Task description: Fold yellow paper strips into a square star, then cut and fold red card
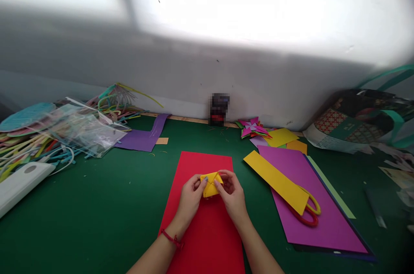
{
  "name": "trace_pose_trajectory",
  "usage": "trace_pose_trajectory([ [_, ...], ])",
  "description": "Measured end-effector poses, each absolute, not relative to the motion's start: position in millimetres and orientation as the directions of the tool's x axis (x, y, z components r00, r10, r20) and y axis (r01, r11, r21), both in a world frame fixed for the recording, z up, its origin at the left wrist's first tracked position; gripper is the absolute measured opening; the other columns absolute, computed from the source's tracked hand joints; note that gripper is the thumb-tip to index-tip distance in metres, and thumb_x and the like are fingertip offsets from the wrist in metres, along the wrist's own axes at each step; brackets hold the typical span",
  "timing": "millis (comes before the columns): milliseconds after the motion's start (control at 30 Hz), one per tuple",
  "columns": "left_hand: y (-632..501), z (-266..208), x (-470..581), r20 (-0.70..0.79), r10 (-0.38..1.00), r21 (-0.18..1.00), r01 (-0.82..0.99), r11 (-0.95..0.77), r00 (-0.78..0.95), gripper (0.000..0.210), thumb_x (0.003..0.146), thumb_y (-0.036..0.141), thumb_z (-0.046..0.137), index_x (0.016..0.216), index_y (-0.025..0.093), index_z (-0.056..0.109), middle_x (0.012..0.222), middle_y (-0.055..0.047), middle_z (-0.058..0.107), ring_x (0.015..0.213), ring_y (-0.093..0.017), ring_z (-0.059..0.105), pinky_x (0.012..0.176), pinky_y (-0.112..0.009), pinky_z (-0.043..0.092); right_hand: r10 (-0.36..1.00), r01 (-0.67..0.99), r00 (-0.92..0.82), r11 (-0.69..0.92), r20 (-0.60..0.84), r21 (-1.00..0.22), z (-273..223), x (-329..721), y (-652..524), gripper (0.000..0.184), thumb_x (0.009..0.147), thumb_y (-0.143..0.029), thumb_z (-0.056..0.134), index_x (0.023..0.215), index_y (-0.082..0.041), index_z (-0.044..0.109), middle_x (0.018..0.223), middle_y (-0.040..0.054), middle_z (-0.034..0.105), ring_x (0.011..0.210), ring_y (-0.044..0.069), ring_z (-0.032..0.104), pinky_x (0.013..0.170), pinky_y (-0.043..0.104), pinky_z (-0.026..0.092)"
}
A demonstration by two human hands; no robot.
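Between both hands is a small folded yellow paper piece [211,184], squarish, with crease lines meeting near its middle. My left hand [191,196] pinches its left side, thumb on the front face. My right hand [233,194] grips the right side, its thumb also on the front and its fingers curled behind, partly hidden. Beneath the hands a red sheet of paper [207,231] lies flat on the green table. A red braided bracelet [172,238] circles the left wrist.
To the right, scissors [312,218] lie partly under a yellow paper strip [278,181] on purple sheets [326,222]. Behind are folded paper stars [254,127]. A bag [349,123] stands far right. Pipe cleaners [35,144] and a white power strip [24,183] are left, near purple paper [137,139].
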State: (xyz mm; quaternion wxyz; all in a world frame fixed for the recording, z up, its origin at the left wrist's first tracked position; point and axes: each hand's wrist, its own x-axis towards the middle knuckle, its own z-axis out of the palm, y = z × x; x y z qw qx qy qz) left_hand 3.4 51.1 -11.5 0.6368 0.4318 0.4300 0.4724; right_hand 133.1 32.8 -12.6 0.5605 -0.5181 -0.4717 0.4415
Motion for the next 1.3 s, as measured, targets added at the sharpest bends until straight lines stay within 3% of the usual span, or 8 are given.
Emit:
trace_pose_trajectory([
  [333,52,-11,2,-0.185,0.97,0.941,-0.257,0.222,0.16,0.02,0.078,0.035,0.055,0.081,0.016,0.052,0.06,0.002,0.057,0.056,-0.012,0.055,0.058,-0.021,0.044,0.977,0.103,0.158,0.125,0.14,-0.987,-14,132,30,0.017,0.08,-0.027,0.056,0.095,-0.023,0.054,0.094,0.0046,0.057,0.085,0.018,0.056,0.07,0.028,0.049],
  [633,53,-16,4,-0.204,0.965,0.931,-0.273,0.243,0.163,0.021,0.078,0.036,0.055,0.083,0.016,0.05,0.055,0.004,0.055,0.049,-0.01,0.052,0.054,-0.02,0.044,0.973,0.047,0.192,0.12,0.127,-0.992,-13,127,30,0.016,0.077,-0.028,0.058,0.09,-0.022,0.052,0.086,0.0041,0.055,0.078,0.018,0.057,0.063,0.027,0.049],
  [967,49,-12,4,-0.196,0.961,0.936,-0.254,0.243,0.198,0.023,0.077,0.038,0.057,0.081,0.017,0.048,0.058,0.003,0.056,0.056,-0.01,0.054,0.053,-0.018,0.041,0.951,0.056,0.294,0.082,0.095,-0.995,-13,122,26,0.015,0.079,-0.031,0.056,0.091,-0.022,0.052,0.088,0.0041,0.055,0.082,0.018,0.056,0.066,0.026,0.048],
  [1167,50,-8,4,-0.234,0.958,0.921,-0.277,0.273,0.164,0.028,0.073,0.039,0.061,0.083,0.018,0.045,0.059,0.004,0.057,0.058,-0.012,0.056,0.055,-0.019,0.042,0.941,-0.015,0.326,0.099,0.089,-0.995,-7,122,29,0.026,0.077,-0.034,0.058,0.099,-0.021,0.051,0.097,0.0067,0.055,0.089,0.019,0.056,0.07,0.029,0.049],
  [1300,52,-7,3,-0.269,0.953,0.909,-0.29,0.299,0.14,0.035,0.068,0.038,0.066,0.086,0.019,0.042,0.064,0.002,0.062,0.063,-0.016,0.061,0.057,-0.023,0.045,0.921,-0.024,0.382,0.086,0.07,-0.996,-7,124,31,0.021,0.077,-0.036,0.058,0.09,-0.021,0.052,0.091,0.0047,0.056,0.085,0.018,0.056,0.069,0.028,0.049],
])
